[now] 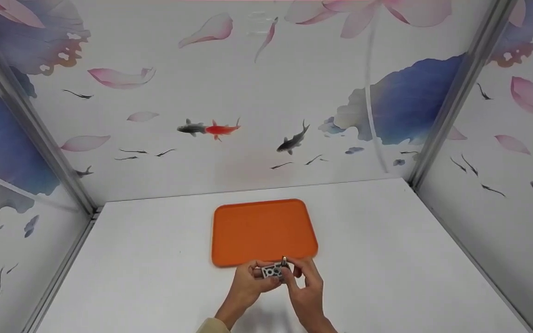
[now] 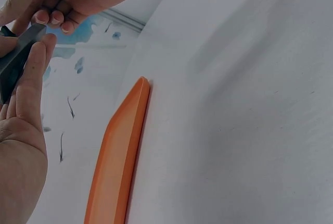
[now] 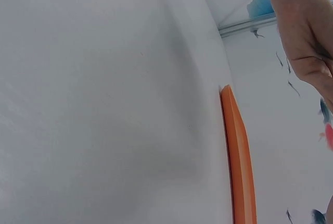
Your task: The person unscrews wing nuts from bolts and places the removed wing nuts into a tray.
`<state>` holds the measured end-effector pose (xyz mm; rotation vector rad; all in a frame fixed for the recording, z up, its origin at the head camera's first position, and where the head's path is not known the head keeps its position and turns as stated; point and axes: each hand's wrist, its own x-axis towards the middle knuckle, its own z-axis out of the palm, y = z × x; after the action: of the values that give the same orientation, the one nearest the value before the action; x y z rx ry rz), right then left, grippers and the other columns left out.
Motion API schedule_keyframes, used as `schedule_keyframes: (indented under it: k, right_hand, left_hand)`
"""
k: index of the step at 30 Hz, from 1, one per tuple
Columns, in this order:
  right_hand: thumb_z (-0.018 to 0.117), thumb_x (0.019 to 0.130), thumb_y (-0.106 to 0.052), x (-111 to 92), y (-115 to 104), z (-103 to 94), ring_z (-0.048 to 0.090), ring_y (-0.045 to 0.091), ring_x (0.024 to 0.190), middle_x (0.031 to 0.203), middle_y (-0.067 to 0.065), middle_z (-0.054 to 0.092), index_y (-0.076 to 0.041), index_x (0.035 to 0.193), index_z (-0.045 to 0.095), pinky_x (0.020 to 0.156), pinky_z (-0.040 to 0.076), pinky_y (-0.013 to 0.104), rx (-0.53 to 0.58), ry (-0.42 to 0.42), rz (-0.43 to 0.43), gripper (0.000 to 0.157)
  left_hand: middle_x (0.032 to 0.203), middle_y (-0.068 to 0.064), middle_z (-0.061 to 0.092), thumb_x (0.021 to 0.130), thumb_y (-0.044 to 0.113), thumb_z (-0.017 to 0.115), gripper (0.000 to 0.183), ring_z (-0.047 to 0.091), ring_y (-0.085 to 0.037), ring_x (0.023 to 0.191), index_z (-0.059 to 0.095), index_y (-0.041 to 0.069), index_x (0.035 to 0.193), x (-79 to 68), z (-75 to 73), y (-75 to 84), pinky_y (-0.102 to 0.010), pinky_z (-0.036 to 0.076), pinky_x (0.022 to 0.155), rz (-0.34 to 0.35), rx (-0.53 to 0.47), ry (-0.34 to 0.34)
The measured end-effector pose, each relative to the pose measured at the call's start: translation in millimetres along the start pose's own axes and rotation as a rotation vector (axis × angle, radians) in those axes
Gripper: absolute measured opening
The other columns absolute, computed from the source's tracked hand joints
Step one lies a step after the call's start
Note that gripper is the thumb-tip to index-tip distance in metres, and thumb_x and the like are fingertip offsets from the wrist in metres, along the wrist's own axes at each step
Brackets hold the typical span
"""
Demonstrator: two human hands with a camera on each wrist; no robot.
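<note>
Both hands hold a small silver-grey block [image 1: 272, 272] with round openings on its face, just off the tray's near edge in the head view. My left hand [image 1: 244, 290] grips the block's left end between thumb and fingers. At its right end the thumb and index finger of my right hand [image 1: 307, 292] pinch it beside a small shiny upright pin [image 1: 284, 262]. In the left wrist view the block [image 2: 20, 60] looks dark with a grey edge, raised above the table. The right wrist view catches only part of my right hand [image 3: 307, 41]; its fingertips are out of frame.
An orange rectangular tray [image 1: 263, 233] lies on the white table [image 1: 155, 268] just beyond the hands. Panels printed with fish and petals [image 1: 211, 171] enclose the table at the back and sides, with grey metal posts [image 1: 456, 97] at the corners.
</note>
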<state>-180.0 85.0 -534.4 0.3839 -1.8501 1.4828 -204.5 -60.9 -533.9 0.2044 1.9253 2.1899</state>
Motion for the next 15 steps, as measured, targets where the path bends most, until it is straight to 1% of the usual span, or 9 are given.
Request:
schedule_keyframes:
  k: [1, 3, 8, 11, 15]
  right_hand:
    - [0.072, 0.08, 0.013, 1.0, -4.3, -0.1, 0.045, 0.015, 0.073, 0.084, 0.007, 0.055, 0.004, 0.102, 0.07, 0.061, 0.042, 0.021, 0.002, -0.001, -0.011, 0.023]
    - [0.072, 0.079, 0.014, 0.8, -5.1, 0.2, 0.045, 0.016, 0.073, 0.084, 0.009, 0.056, 0.004, 0.101, 0.07, 0.061, 0.042, 0.021, 0.008, -0.003, -0.034, 0.024]
    - [0.072, 0.079, 0.014, 0.5, -4.3, 1.1, 0.045, 0.013, 0.073, 0.084, 0.007, 0.055, 0.002, 0.1, 0.07, 0.061, 0.042, 0.022, 0.001, -0.002, -0.037, 0.024]
    - [0.071, 0.08, 0.014, -1.5, 2.7, 2.4, 0.045, 0.011, 0.073, 0.083, 0.005, 0.054, 0.0, 0.1, 0.07, 0.06, 0.042, 0.022, -0.01, 0.003, -0.032, 0.024]
    - [0.068, 0.082, 0.015, -5.7, 19.0, 3.9, 0.045, 0.01, 0.074, 0.084, 0.005, 0.055, -0.003, 0.103, 0.069, 0.061, 0.041, 0.021, -0.011, 0.009, -0.019, 0.027]
  left_hand:
    - [0.103, -0.015, 0.075, 0.078, 0.001, 0.076, 0.041, 0.075, -0.02, 0.094, 0.061, -0.009, 0.115, 0.0, -0.2, -0.1, -0.032, 0.065, 0.083, -0.003, 0.01, 0.003]
    - [0.103, -0.016, 0.076, 0.079, 0.002, 0.077, 0.041, 0.075, -0.02, 0.094, 0.061, -0.009, 0.115, -0.5, -0.3, -0.4, -0.032, 0.065, 0.083, 0.0, 0.016, 0.003]
    - [0.105, -0.016, 0.075, 0.08, 0.001, 0.076, 0.041, 0.075, -0.019, 0.094, 0.061, -0.009, 0.116, -1.2, -0.9, -1.1, -0.033, 0.065, 0.083, 0.006, 0.005, 0.001]
    - [0.105, -0.015, 0.075, 0.08, -0.001, 0.075, 0.04, 0.075, -0.02, 0.094, 0.06, -0.009, 0.116, -1.4, -1.2, -0.9, -0.034, 0.065, 0.084, 0.007, -0.006, -0.004]
    - [0.107, -0.017, 0.074, 0.08, -0.003, 0.074, 0.04, 0.075, -0.024, 0.097, 0.06, -0.01, 0.117, -1.1, -0.9, 0.3, -0.034, 0.065, 0.085, 0.01, -0.015, -0.012]
